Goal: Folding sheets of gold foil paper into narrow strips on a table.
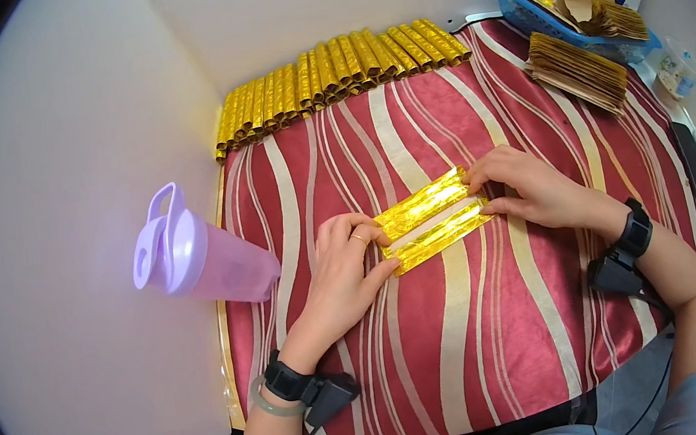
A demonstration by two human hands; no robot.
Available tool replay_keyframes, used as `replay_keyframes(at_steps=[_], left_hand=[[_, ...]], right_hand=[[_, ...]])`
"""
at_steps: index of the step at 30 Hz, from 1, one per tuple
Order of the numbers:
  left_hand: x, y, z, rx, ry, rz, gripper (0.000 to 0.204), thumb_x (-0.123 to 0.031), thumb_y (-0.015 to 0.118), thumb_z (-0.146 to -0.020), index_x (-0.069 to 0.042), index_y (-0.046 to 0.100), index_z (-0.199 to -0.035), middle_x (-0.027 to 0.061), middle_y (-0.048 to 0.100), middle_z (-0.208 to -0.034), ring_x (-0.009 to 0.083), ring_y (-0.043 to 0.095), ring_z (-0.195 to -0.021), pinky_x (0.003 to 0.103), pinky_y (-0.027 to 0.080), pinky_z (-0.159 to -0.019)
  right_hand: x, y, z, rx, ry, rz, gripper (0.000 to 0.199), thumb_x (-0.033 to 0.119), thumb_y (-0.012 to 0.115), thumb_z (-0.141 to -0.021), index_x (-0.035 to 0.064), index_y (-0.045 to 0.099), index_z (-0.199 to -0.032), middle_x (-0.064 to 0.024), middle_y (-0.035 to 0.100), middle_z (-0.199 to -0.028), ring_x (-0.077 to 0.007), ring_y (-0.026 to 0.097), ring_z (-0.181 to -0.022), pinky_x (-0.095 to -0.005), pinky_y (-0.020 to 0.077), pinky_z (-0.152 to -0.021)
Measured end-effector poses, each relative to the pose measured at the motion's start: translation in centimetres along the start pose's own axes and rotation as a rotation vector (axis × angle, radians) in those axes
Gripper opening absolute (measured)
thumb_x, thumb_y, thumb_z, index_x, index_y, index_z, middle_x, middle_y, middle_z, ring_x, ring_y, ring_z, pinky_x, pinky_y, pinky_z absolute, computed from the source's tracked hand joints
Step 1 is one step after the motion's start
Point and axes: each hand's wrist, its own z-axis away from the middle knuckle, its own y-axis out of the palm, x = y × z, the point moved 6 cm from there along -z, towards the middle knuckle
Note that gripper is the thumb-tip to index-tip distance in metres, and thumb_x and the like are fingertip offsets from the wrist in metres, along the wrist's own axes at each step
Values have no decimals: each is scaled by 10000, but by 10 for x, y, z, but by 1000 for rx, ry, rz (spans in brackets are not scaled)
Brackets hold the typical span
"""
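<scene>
A sheet of gold foil paper [425, 206] lies on the striped cloth in front of me, its two long edges folded inward so that a pale strip shows between them. My left hand [341, 263], with a ring on one finger, grips its left end between thumb and fingers. At the opposite end, my right hand [540, 188] pinches the paper with its thumb at the lower fold and fingers at the upper one. Beyond both hands, rolled gold paper tubes [336, 68] are stacked in a long row along the wall.
A lilac shaker bottle [209, 253] stands at the left. At the far right are a blue basket [528, 12] with folded papers, a stack of brown-gold sheets [578, 71], a clear plastic cup [676, 72] and a black phone [693, 164]. Red striped cloth [479, 324] covers the table.
</scene>
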Motion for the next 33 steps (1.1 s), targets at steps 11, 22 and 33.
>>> replay_keyframes(at_steps=[11, 22, 33], left_hand=[[-31, -10, 10, -160, -63, -581, 234, -215, 705, -797, -54, 709, -967, 54, 597, -940, 248, 516, -945, 383, 373, -801], [-29, 20, 1, 149, 91, -225, 408, -228, 681, -832, -154, 640, -1231, 84, 501, -1269, 305, 414, -1119, 415, 328, -954], [-51, -9, 2, -189, 317, -48, 203, -71, 767, -713, -72, 686, -900, 61, 622, -901, 238, 584, -779, 329, 472, -653]], right_hand=[[44, 6, 4, 28, -272, 204, 141, 209, 674, -816, 70, 688, -841, -68, 653, -768, -244, 631, -772, -365, 498, -725], [60, 14, 1, 61, -153, -48, 250, 142, 619, -872, 70, 642, -1111, -116, 671, -949, -287, 641, -901, -374, 519, -747], [38, 16, 6, -69, -258, 654, 329, 98, 614, -738, -35, 607, -1039, -101, 668, -1034, -249, 617, -1010, -338, 496, -873]])
